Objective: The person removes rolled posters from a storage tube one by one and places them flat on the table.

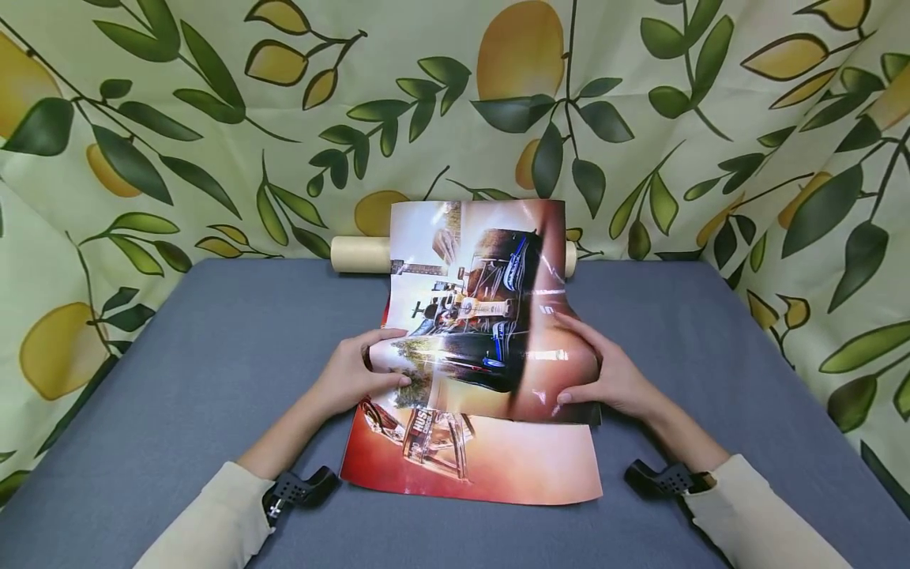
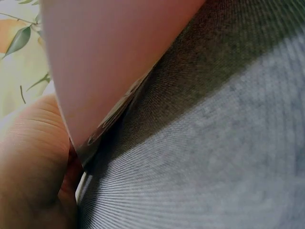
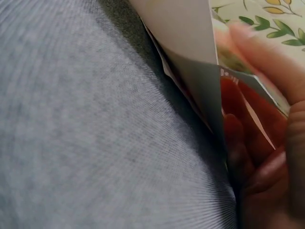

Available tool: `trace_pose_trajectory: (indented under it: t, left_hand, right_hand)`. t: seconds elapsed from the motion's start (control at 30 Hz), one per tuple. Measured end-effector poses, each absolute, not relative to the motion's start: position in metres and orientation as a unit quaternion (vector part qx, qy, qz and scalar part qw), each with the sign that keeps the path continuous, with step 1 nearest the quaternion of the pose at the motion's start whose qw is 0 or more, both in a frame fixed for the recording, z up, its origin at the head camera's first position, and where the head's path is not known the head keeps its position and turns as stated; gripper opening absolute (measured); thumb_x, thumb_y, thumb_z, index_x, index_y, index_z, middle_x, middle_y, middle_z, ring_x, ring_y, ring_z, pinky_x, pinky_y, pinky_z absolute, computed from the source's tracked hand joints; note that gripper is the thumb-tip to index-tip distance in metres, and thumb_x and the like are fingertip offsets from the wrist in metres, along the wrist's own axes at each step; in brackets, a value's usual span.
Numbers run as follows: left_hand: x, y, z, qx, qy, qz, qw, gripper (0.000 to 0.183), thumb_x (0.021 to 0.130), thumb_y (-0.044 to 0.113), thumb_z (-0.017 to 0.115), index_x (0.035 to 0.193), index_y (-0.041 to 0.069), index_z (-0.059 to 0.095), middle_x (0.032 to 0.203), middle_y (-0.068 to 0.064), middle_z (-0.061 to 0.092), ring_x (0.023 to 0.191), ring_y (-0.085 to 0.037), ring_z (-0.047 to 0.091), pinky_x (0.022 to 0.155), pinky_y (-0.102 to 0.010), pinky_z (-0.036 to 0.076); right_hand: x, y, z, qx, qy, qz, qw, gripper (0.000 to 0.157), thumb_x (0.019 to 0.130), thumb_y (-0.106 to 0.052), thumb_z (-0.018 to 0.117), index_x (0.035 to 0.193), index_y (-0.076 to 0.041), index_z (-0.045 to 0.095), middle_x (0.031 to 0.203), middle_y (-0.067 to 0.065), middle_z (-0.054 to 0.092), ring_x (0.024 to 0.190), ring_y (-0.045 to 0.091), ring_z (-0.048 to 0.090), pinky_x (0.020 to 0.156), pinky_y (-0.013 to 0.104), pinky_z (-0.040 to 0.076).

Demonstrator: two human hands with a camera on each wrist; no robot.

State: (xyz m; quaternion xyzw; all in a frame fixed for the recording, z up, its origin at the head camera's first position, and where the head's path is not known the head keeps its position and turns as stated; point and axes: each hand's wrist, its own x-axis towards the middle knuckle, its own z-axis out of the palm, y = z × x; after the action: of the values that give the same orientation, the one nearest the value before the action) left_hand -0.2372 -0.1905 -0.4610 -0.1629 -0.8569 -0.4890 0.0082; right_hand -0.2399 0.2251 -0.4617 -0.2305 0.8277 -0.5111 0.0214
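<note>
A glossy poster [image 1: 462, 304] printed with a racing car lies sideways before me, its near part bulging upward. My left hand [image 1: 351, 371] grips its left edge, thumb on top. On the opposite edge, my right hand [image 1: 617, 378] holds the bent sheet between thumb and fingers. Under it a second glossy sheet [image 1: 529, 458], red to cream, sticks out toward me with its near edge curved. In the left wrist view a pinkish sheet [image 2: 109, 62] rises beside the hand. The right wrist view shows layered sheet edges [image 3: 186, 38], with fingers curled behind them.
A beige cardboard tube [image 1: 360, 255] lies across the back of the grey cloth-covered table [image 1: 235, 356], partly hidden behind the poster. Behind the table hangs a leaf-and-fruit patterned curtain [image 1: 426, 32]. Black wrist cameras [image 1: 302, 490] sit at both cuffs.
</note>
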Motion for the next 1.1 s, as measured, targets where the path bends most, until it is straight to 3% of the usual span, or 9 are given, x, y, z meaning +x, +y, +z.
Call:
trace_pose_trajectory:
  t: [0.1,0.2,0.4,0.6,0.77,0.9,1.1]
  left_hand:
    - [-0.237,-0.190,-0.461,-0.153,-0.845,-0.513,0.003,0.061,0.074,0.017,0.092,0.130,0.016,0.069,0.101,-0.012,0.077,0.070,-0.007,0.063,0.063,-0.023,0.053]
    - [-0.238,-0.189,-0.461,-0.144,-0.835,-0.531,-0.001,0.055,0.075,0.016,0.091,0.126,0.015,0.071,0.087,-0.014,0.076,0.061,-0.008,0.063,0.055,-0.025,0.053]
    - [-0.238,-0.189,-0.460,-0.136,-0.831,-0.539,0.017,0.040,0.078,0.016,0.088,0.115,0.011,0.075,0.089,-0.015,0.077,0.061,-0.005,0.062,0.054,-0.023,0.051]
    - [-0.237,-0.188,-0.460,-0.140,-0.818,-0.557,0.029,0.035,0.082,0.009,0.084,0.116,0.006,0.075,0.092,-0.019,0.077,0.060,-0.005,0.065,0.054,-0.025,0.054]
    - [-0.237,-0.185,-0.460,-0.142,-0.817,-0.558,0.041,0.034,0.082,0.007,0.083,0.115,0.004,0.076,0.095,-0.020,0.078,0.065,-0.003,0.067,0.057,-0.024,0.056]
    - [-0.238,-0.185,-0.460,-0.137,-0.829,-0.541,0.042,0.029,0.083,0.010,0.083,0.110,0.003,0.077,0.091,-0.018,0.078,0.063,-0.001,0.062,0.054,-0.021,0.051]
    - [-0.239,-0.186,-0.460,-0.133,-0.820,-0.557,0.008,0.036,0.084,0.011,0.082,0.118,0.004,0.074,0.090,-0.020,0.077,0.063,-0.006,0.068,0.056,-0.028,0.058]
  right_hand:
    - [-0.240,0.224,-0.465,-0.231,0.818,-0.527,0.013,0.089,0.071,-0.005,0.090,0.150,-0.015,0.049,0.147,-0.015,0.054,0.125,-0.006,0.050,0.102,0.009,0.038]
    - [-0.240,0.221,-0.466,-0.226,0.801,-0.554,-0.003,0.069,0.078,0.001,0.084,0.141,-0.005,0.057,0.135,-0.023,0.061,0.109,-0.004,0.062,0.090,0.012,0.050]
    - [-0.239,0.217,-0.467,-0.205,0.790,-0.576,-0.044,0.050,0.081,0.007,0.079,0.129,0.006,0.064,0.115,-0.026,0.070,0.089,-0.005,0.066,0.070,0.014,0.054]
    - [-0.237,0.212,-0.466,-0.194,0.790,-0.573,-0.098,0.039,0.078,0.009,0.081,0.116,0.008,0.071,0.103,-0.027,0.073,0.086,-0.005,0.068,0.070,0.013,0.053]
    - [-0.235,0.208,-0.466,-0.194,0.781,-0.576,-0.141,0.032,0.076,0.014,0.079,0.107,0.010,0.074,0.099,-0.027,0.074,0.089,-0.007,0.070,0.071,0.011,0.054]
    - [-0.235,0.207,-0.466,-0.194,0.783,-0.571,-0.152,0.029,0.077,0.013,0.079,0.105,0.008,0.075,0.099,-0.026,0.074,0.087,-0.006,0.070,0.069,0.011,0.054]
    - [-0.237,0.211,-0.467,-0.205,0.784,-0.576,-0.106,0.047,0.080,0.010,0.079,0.125,0.004,0.068,0.117,-0.024,0.070,0.093,-0.003,0.068,0.076,0.012,0.054]
